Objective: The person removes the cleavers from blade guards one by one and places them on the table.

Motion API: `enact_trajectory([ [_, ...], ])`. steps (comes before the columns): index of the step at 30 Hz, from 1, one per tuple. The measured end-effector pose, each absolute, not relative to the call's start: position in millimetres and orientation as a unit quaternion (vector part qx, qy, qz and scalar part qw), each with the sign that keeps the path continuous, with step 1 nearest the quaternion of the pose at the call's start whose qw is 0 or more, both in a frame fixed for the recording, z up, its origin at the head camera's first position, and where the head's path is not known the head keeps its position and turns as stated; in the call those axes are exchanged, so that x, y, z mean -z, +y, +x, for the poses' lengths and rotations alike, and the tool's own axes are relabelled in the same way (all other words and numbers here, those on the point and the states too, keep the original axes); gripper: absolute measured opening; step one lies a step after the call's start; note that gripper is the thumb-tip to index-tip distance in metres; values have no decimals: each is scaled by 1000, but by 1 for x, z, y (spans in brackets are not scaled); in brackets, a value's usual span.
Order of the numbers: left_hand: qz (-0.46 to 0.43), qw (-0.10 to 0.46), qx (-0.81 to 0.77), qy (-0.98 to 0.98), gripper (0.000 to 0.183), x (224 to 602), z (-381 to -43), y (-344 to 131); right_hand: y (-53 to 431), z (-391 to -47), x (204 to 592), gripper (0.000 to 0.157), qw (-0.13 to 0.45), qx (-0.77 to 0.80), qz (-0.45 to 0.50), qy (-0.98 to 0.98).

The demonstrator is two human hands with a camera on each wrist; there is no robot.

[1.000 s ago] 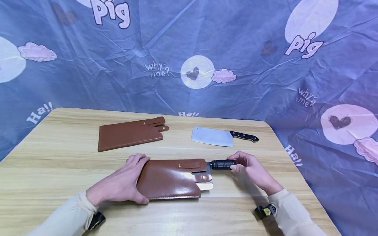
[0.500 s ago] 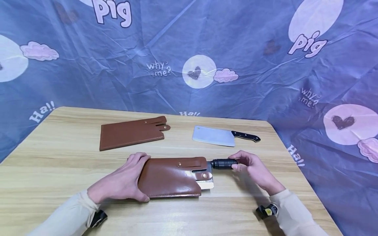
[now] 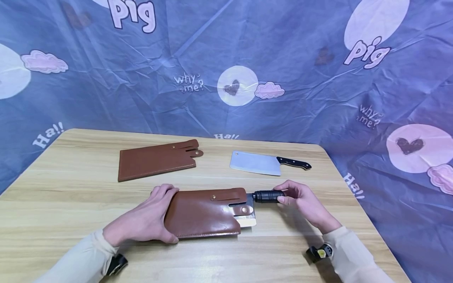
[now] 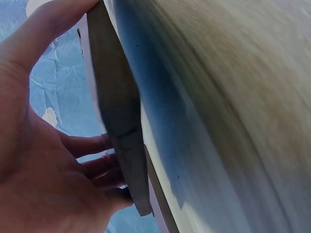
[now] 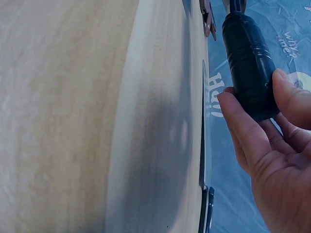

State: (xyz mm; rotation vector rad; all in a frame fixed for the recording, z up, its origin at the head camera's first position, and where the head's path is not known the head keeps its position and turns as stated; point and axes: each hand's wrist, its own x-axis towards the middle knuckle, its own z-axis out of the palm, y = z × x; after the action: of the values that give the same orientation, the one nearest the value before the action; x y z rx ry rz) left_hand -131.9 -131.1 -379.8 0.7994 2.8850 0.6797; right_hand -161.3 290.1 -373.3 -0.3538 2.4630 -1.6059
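Observation:
In the head view a brown leather knife sheath (image 3: 203,214) lies across the near middle, its mouth facing right. My left hand (image 3: 148,218) grips its left end, thumb at the near edge and fingers over the far edge. The left wrist view shows the sheath's end (image 4: 124,121) between thumb and fingers. Inside sits a cleaver (image 3: 249,223), with only a strip of blade and its black ridged handle (image 3: 267,196) showing. The snap strap (image 3: 244,210) overlaps that strip. My right hand (image 3: 304,204) pinches the handle's end between thumb and fingers.
Behind, at the left, lies a second brown sheath (image 3: 155,161) with its mouth to the right. A second cleaver (image 3: 255,163) lies bare at the back right, black handle pointing right. Blue printed cloth (image 3: 226,47) hangs behind the wooden table (image 3: 70,188).

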Motion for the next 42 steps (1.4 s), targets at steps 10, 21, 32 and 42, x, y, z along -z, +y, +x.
enact_trajectory([
  [10,260,30,-224,939,115,381,-132,-133,291,-162,372,30,87,543,-111,828],
  [21,259,39,-222,939,113,378,-132,-135,291,-162,375,31,89,562,-101,816],
  [32,256,42,-222,940,114,377,-131,-136,292,-163,374,31,84,548,-103,826],
  [42,255,40,-217,941,114,376,-131,-137,295,-161,375,31,84,562,-104,816],
])
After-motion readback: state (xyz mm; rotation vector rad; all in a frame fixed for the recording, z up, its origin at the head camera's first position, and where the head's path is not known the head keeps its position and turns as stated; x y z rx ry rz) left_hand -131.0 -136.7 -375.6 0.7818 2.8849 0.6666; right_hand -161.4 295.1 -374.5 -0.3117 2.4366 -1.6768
